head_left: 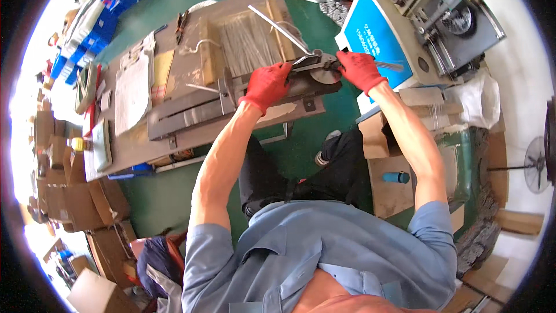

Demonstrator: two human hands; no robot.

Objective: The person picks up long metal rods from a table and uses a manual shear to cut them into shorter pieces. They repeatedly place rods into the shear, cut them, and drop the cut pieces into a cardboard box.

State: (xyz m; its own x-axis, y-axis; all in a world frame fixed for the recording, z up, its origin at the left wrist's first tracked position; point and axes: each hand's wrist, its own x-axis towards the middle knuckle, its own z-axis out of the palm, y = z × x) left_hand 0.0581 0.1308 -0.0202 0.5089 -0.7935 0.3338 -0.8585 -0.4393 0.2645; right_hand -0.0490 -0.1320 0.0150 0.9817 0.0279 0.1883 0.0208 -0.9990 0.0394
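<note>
Head view: left hand in red glove (267, 85) grips grey metal bending jig (301, 72) at frame centre; right hand in red glove (360, 69) clasps thin metal rod (278, 28). Risk: fingers beside round die may pinch; rod may slip.

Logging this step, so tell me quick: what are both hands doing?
Left hand: closed on the bending jig's handle.
Right hand: gripping the metal rod.

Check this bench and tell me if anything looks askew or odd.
Nothing is plainly damaged or spilled. Both gloved hands, left hand and right hand, are on the metal jig at the bench's edge. One long rod sticks out diagonally over the neatly stacked rods.
</note>
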